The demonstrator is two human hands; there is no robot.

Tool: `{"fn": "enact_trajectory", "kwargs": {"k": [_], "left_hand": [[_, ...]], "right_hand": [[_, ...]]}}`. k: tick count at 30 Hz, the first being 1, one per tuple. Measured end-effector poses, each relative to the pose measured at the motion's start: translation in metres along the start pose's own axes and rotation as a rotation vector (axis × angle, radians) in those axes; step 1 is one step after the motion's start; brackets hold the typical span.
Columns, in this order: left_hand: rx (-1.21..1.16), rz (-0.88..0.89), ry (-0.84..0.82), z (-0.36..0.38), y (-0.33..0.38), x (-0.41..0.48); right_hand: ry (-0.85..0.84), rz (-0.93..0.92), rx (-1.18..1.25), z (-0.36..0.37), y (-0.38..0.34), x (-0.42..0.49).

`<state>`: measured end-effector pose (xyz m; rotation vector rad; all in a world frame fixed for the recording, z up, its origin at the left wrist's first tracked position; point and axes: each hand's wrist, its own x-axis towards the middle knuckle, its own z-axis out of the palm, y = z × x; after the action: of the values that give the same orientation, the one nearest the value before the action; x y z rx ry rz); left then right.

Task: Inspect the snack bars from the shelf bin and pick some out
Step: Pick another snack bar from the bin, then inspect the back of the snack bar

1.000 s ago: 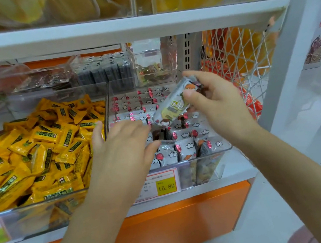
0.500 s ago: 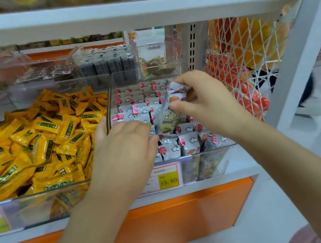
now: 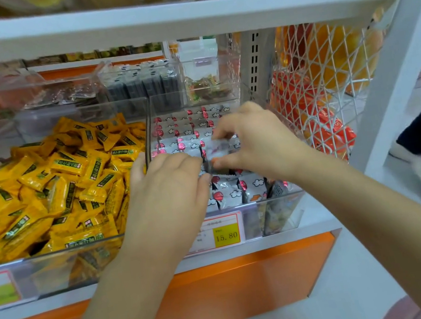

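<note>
Price label (image 3: 226, 236), marked 15.80, is fixed to the front wall of the clear bin (image 3: 279, 211).

Left hand (image 3: 170, 193): its fingers curl down over the front rows of snack bars (image 3: 227, 192). The fingertips are hidden, so whether it grips anything cannot be told.

Right hand (image 3: 254, 146): it pinches 1 held bar (image 3: 218, 149) between thumb and fingers.

Change: 1 second ago this bar was raised above the bin and tilted for viewing. It is now down at row level, just beside the left fingertips.

Judgement: inspection of this bar appears finished. It is either being returned or passed across.

Obstructions: yellow packets (image 3: 55, 185) lie to the left, a wire basket (image 3: 322, 71) stands close on the right, and the upper shelf (image 3: 153, 26) limits lift.
</note>
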<state>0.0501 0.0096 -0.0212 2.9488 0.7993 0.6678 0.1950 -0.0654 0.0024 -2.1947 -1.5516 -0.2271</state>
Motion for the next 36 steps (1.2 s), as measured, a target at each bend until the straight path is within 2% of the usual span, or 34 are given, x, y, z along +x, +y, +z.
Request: {"fn": "enact_trajectory", "kwargs": {"k": [2,4,9,11,13,18,20,22,26,32,36], "left_hand": [[-0.017,0.000,0.011,0.001,0.000,0.000],[-0.028,0.003,0.021,0.001,-0.001,0.001],[-0.075,-0.017,0.059,0.001,-0.003,0.002],[-0.089,-0.020,0.069,0.001,-0.002,0.003],[-0.098,-0.019,0.073,0.000,-0.002,0.003],[-0.129,-0.021,0.088,0.000,-0.002,0.003],[-0.142,-0.022,0.088,0.000,-0.003,0.002],[-0.158,-0.019,0.095,0.000,-0.004,0.002],[-0.190,-0.010,0.161,-0.001,-0.007,0.001],[-0.218,0.025,0.293,-0.007,0.001,0.000],[-0.481,0.001,0.225,-0.009,0.011,-0.003]], "right_hand": [[-0.143,-0.084,-0.161,0.004,0.001,0.003],[-0.212,-0.106,-0.175,0.006,0.004,0.003],[-0.092,0.004,0.149,-0.006,0.010,0.017],[-0.025,0.036,0.194,-0.007,0.013,0.025],[-0.012,0.041,0.134,-0.003,0.015,0.030],[-0.046,-0.036,-0.188,0.015,0.009,0.037],[-0.059,-0.047,-0.221,0.018,0.005,0.039],[-0.041,-0.032,-0.081,0.013,0.004,0.038],[0.110,0.096,0.428,-0.016,0.004,0.024],[0.411,0.258,0.729,-0.030,0.014,-0.013],[0.455,0.319,0.968,-0.037,0.016,-0.032]]}}
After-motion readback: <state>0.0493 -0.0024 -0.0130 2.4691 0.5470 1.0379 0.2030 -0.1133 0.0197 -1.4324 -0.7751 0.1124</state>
